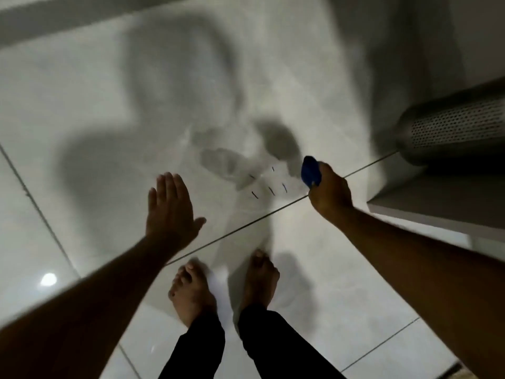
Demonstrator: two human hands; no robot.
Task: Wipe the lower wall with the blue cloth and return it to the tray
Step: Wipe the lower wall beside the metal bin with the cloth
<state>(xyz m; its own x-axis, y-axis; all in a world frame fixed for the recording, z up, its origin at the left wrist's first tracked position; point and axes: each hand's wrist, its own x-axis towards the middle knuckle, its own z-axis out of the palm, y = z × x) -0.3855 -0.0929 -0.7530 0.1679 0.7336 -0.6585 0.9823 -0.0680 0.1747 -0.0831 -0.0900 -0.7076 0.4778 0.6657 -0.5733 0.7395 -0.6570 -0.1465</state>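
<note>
My right hand (329,191) is closed around a bunched blue cloth (310,170), whose end sticks out above my fist. It hangs over the pale glossy floor tiles, just right of several short dark pen marks (269,184) on the tile. My left hand (170,206) is spread flat with fingers together, palm down, holding nothing, left of the marks. A pale wall (82,12) runs along the top left. No tray is in view.
A perforated metal cylinder bin (451,129) lies at the right edge beside a white ledge or cabinet (437,206). My bare feet (224,288) in dark trousers stand on the tiles below the hands. Tile joints cross the floor diagonally.
</note>
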